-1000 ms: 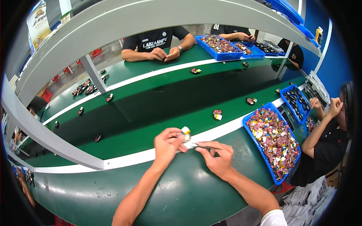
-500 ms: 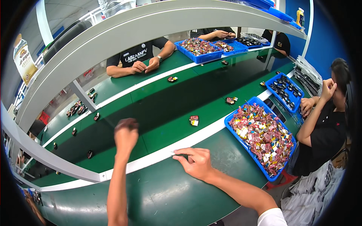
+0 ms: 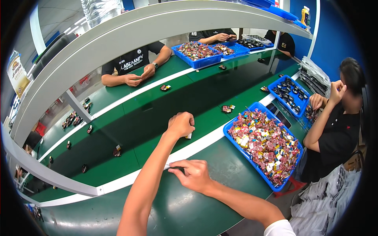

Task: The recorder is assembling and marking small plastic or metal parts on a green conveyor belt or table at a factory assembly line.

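My left hand (image 3: 181,125) is over the green conveyor belt (image 3: 136,129), its fingers curled down at a small part with a white tab (image 3: 189,136). The fingertips are hidden behind the hand, so their hold on that part does not show. Just above the near white rail (image 3: 197,148), my right hand (image 3: 191,175) pinches a thin pale sliver-like piece (image 3: 167,166) between thumb and forefinger. To the left, a dark reddish part with a light tab (image 3: 117,150) lies on the belt.
A blue tray (image 3: 226,128) heaped with small wrapped parts sits to my right, with a second blue tray (image 3: 302,111) of black parts beyond. One co-worker (image 3: 332,129) sits right, another (image 3: 132,65) across the belt. A grey shelf beam (image 3: 130,29) arches overhead.
My left hand has moved right, from the mid-belt to the part with the white tab. The dark part it carried lies on the belt. My right hand still pinches the thin piece.
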Demonstrator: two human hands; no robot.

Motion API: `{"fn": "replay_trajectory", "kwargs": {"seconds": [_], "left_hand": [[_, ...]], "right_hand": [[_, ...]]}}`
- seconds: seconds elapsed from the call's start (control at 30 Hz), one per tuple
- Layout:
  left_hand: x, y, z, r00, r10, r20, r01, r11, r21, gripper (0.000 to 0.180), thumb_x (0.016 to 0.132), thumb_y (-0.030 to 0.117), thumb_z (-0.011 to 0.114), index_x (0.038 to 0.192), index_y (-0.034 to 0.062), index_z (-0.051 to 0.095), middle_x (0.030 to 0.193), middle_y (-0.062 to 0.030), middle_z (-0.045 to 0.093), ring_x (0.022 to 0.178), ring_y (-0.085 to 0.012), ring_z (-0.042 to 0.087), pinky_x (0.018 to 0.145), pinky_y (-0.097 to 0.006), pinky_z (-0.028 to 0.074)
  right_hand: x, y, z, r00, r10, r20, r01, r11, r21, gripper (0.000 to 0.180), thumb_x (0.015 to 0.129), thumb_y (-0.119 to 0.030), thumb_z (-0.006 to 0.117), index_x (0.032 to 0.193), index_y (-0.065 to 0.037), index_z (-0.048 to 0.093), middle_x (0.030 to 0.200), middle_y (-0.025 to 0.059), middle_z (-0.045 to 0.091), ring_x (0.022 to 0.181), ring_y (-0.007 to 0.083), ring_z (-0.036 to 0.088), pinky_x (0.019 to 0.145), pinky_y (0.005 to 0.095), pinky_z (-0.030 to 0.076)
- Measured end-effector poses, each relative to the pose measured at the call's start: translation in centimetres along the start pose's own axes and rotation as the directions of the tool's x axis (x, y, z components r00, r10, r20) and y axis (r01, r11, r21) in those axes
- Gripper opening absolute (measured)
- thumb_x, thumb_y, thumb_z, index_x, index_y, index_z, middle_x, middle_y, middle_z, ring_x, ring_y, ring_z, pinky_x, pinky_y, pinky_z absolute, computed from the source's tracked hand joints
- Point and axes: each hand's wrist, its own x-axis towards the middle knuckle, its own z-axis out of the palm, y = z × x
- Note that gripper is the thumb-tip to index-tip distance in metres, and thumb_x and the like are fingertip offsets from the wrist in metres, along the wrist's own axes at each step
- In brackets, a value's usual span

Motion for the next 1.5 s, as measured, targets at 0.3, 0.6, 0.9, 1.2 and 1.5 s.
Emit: {"fn": "replay_trajectory", "kwargs": {"seconds": [0.3,0.6,0.9,1.2,1.5], "left_hand": [[-1.4,-1.2,-1.3,0.988,-0.151,0.043,0.149,0.988,0.041,0.025,0.076,0.026,0.084,0.078,0.0048,0.071,0.083,-0.0114,0.074,0.086,-0.0274,0.071,0.079,-0.042,0.055],[-4.5,-3.1,-1.6,0.976,-0.198,0.095,0.22,0.879,-0.423,0.024,0.086,0.02,0.08,0.081,-0.0006,0.068,0.069,-0.0076,0.067,0.056,-0.0129,0.061,0.048,-0.029,0.046],[-15.2,-4.4,-1.1,0.929,-0.368,-0.021,0.154,0.44,-0.885,0.019,0.095,0.012,0.071,0.094,-0.0064,0.066,0.078,-0.0111,0.071,0.054,-0.0128,0.066,0.04,-0.024,0.046],[-20.7,-3.9,0.6,0.847,-0.507,-0.159,0.013,0.318,-0.948,0.018,0.097,0.009,0.068,0.104,-0.007,0.065,0.087,-0.0121,0.069,0.063,-0.0165,0.071,0.046,-0.024,0.052],[-21.3,-2.5,1.3,0.831,-0.5,-0.245,-0.01,0.426,-0.904,0.016,0.095,0.007,0.071,0.103,-0.0055,0.067,0.083,-0.0116,0.071,0.061,-0.0149,0.07,0.046,-0.023,0.052]], "right_hand": [[0.0,-0.2,-0.1,1.0,0.012,0.007,-0.012,1.0,-0.014,0.017,0.075,-0.005,0.086,0.089,-0.008,0.076,0.057,0.0012,0.063,0.038,0.0107,0.043,0.042,0.0266,0.037],[0.1,-0.8,-0.1,0.995,0.096,0.037,-0.096,0.995,-0.007,0.015,0.075,-0.006,0.086,0.087,-0.006,0.077,0.053,0.0,0.058,0.037,0.0064,0.039,0.041,0.0256,0.032],[-0.6,-0.1,-0.2,0.952,0.288,0.102,-0.293,0.955,0.04,0.014,0.079,-0.005,0.085,0.088,-0.001,0.075,0.076,0.0022,0.073,0.044,0.0009,0.04,0.042,0.0228,0.032],[0.0,-0.9,-0.8,0.86,0.496,0.118,-0.51,0.832,0.22,0.012,0.083,-0.001,0.082,0.092,0.001,0.074,0.078,0.0006,0.071,0.051,-0.002,0.042,0.046,0.0173,0.031],[-0.2,-2.1,-0.3,0.931,0.353,0.099,-0.355,0.935,0.006,0.008,0.079,-0.002,0.083,0.081,-0.001,0.076,0.087,0.0015,0.078,0.041,0.0014,0.044,0.043,0.021,0.031]]}}
